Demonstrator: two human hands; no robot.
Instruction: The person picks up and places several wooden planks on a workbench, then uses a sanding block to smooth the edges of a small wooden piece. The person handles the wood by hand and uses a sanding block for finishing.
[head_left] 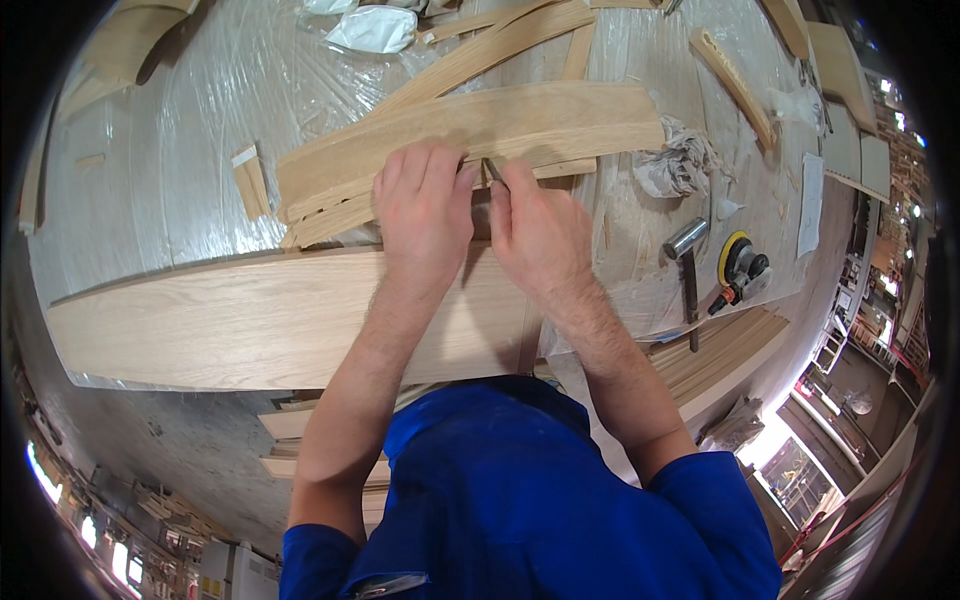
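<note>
Both my hands meet at the near edge of a curved wooden board [470,115] that lies on other pieces. My right hand [543,228] is closed, with a slim dark blade-like tool [493,172] between thumb and forefinger; its tip points toward the board's edge. Close beside it, my left hand [425,205] has its fingers curled together over the edge. A small dark bit shows at its fingertips, but what they hold is hidden. Beneath my wrists lies a wide pale wooden panel [240,320], nearest my body.
Right of my hands are crumpled paper [675,160], a hammer [687,240] and a sander with a yellow pad [741,262]. Wood strips [490,50] lie at the back, a short offcut [251,182] at left. Plastic film [200,130] covers the table. Stacked boards [730,355] sit below right.
</note>
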